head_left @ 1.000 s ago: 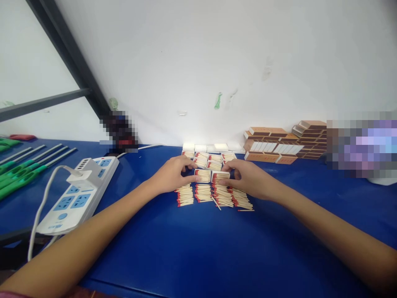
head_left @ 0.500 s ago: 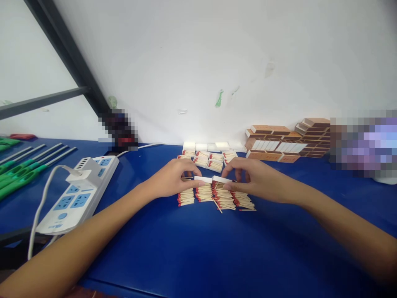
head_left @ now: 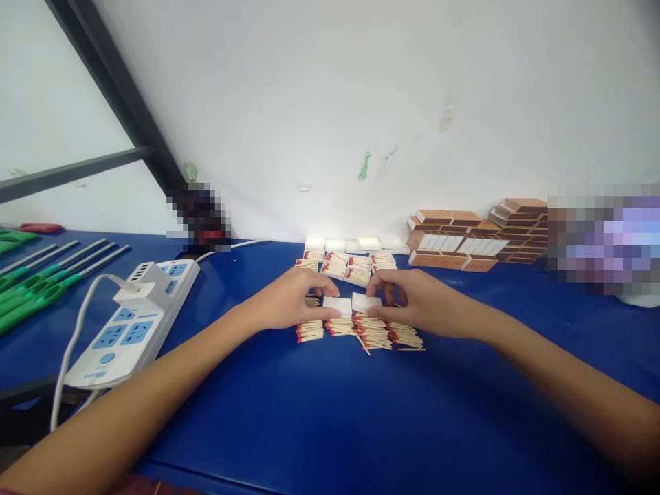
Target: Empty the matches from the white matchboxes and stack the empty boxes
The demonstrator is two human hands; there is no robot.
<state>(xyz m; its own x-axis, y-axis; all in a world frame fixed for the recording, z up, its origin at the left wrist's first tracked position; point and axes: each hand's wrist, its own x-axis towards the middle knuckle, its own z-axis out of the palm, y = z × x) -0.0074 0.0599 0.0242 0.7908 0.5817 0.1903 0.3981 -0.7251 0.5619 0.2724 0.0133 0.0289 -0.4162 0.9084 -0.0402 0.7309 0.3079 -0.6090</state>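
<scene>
My left hand (head_left: 296,297) grips a small white tray (head_left: 337,306) by its edges between thumb and fingers. A second white tray (head_left: 365,302) is pinched in my right hand (head_left: 407,297), side by side with the first. Both trays lie bottom up over piles of red-tipped matches (head_left: 372,335) on the blue table (head_left: 309,419). Just behind my hands stand several white trays filled with matches (head_left: 357,275). Whatever is under the two held trays is hidden.
White trays (head_left: 335,245) line the wall. Stacked brown matchboxes (head_left: 454,260) stand at the back right. On the left are a power strip (head_left: 131,326) with a white cable and several green-handled tools (head_left: 44,295). A dark metal frame (head_left: 111,82) rises there.
Both white trays have tipped over so their flat white undersides now show and cover part of the matches. My hands still hold them in nearly the same place.
</scene>
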